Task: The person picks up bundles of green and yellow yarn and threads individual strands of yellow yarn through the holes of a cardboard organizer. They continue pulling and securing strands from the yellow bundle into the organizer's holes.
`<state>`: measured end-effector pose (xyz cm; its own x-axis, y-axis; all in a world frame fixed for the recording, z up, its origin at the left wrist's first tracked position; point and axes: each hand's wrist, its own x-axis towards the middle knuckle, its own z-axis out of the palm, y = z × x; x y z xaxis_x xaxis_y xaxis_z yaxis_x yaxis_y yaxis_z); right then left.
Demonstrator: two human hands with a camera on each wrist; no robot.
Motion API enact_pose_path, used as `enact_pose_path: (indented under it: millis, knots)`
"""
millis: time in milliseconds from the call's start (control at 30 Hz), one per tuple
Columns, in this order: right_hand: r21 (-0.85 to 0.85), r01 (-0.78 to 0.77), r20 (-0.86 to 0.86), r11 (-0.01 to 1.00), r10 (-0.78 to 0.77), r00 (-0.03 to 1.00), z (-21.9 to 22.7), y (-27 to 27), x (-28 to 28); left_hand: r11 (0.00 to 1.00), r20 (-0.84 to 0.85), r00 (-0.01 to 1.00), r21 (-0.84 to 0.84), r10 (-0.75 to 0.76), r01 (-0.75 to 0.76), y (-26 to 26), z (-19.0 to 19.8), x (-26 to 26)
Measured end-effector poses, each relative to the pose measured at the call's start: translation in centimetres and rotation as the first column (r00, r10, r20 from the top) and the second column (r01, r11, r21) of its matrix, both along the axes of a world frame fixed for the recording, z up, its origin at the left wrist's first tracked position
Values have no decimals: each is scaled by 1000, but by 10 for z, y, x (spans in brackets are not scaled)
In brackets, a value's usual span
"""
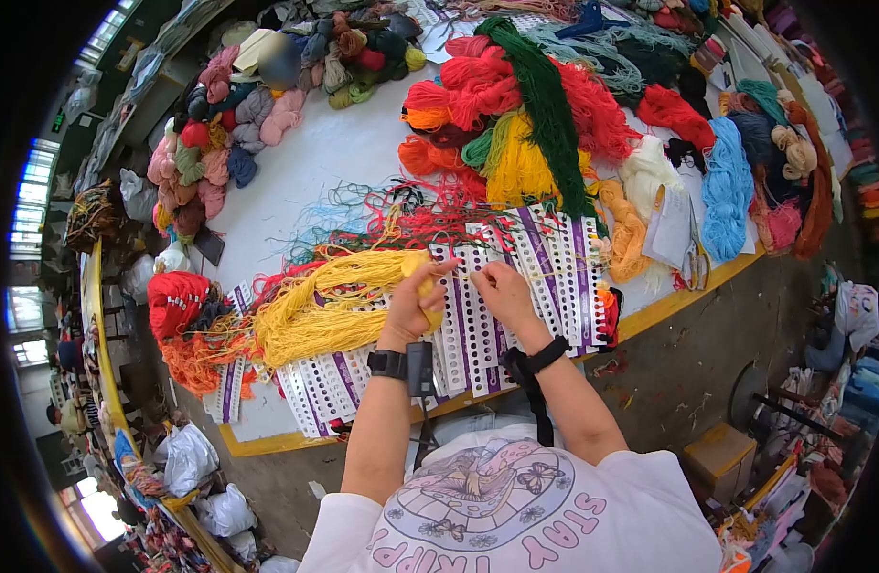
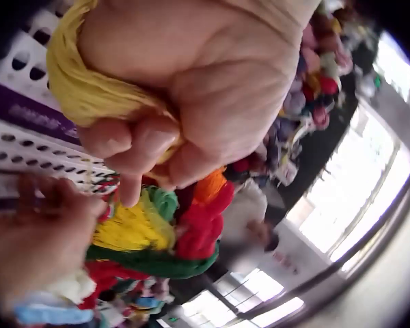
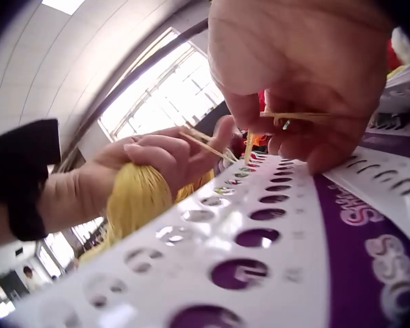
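Note:
Curled round one end of a yellow yarn skein, the left hand is over the perforated cards. The skein's long part lies across the cards to the left. Close by, the right hand pinches a thin yellow strand above a white card with a row of holes and a purple stripe. Strands also run from the left fingers toward the card's holes. Whether any strand passes through a hole cannot be told.
More white-and-purple cards lie along the table's yellow edge. Red, yellow and dark green skeins are piled behind them. Loose strands spread behind the cards. Small yarn bundles stand at the back left, with scissors at the right.

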<state>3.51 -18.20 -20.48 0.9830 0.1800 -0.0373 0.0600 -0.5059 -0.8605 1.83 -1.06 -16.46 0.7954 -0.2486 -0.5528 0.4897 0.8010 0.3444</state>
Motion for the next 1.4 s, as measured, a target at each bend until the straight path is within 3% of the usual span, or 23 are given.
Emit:
enact_pose_path:
  millis: [33,67,133,167,267,300,333,367,433,533,567,667,733,833,900,1000,1067,1133,1167,1233,1267,1300,1400]
  knots:
    - [46,31,-58,998,-28,998,0,1,1,972,70,977,142,-199,188,-4,2,-2]
    - [90,65,-118,994,-54,992,1,1,2,856,232,920,489,-315,169,-12,-8,-1]
    - [59,109,-170,992,-98,980,-2,1,1,367,348,697,921,-627,-130,-26,-39,-2]
    - [-8,117,-157,993,-117,981,-7,2,0,250,247,727,962,-640,-107,-24,-41,-3]
    - [-38,154,-108,987,-158,982,-4,11,-3,360,-202,955,893,-216,271,13,3,9]
    - [-53,165,-67,985,-169,983,-8,12,-4,408,-216,973,884,-79,230,59,-24,7]
    - [-68,176,-25,982,-178,984,-13,13,-5,568,-64,991,823,116,-14,94,-16,7]
    - [-82,166,-52,983,-170,984,-16,13,-6,595,80,973,780,215,-195,139,-20,3]
    - [-100,139,-93,985,-149,985,-20,15,-4,535,65,888,777,455,-331,180,4,-10]
    - [-145,64,-191,987,-91,977,-15,13,0,796,43,833,271,552,-541,206,-2,-25]
    - [-176,26,-198,984,-61,978,-8,13,0,844,136,868,203,478,-496,195,3,-27]
    - [-187,-99,-78,977,86,993,14,20,-1,664,24,982,734,186,-144,126,58,-18]
    - [-144,-190,186,971,215,959,52,35,-3,707,80,997,704,12,-65,98,80,-15]
    - [-315,-302,355,900,407,842,59,72,1,815,308,950,564,-56,-134,77,101,-19]
    - [-364,-335,209,869,427,880,40,77,5,825,398,916,533,-50,-187,86,113,-23]
    - [-312,-272,206,910,344,916,29,53,11,702,254,965,698,-58,-141,124,105,-36]
    - [-260,-209,290,943,283,914,30,42,15,288,100,943,958,-318,-4,131,94,-48]
    - [-283,-229,320,931,317,893,20,35,19,-118,-142,802,989,-580,90,141,62,-63]
    - [-311,-257,302,915,351,886,17,36,21,-29,-132,841,990,-525,137,131,67,-68]
    - [-314,-286,298,905,380,876,9,37,19,517,61,962,852,-266,89,136,68,-81]
    - [-323,-301,261,897,390,883,6,34,11,730,92,990,684,-107,15,140,68,-88]
    - [-335,-311,241,890,400,884,8,36,11,920,221,964,327,146,-214,136,62,-90]
    - [-334,-323,218,885,406,888,10,38,15,963,305,919,28,249,-270,115,65,-97]
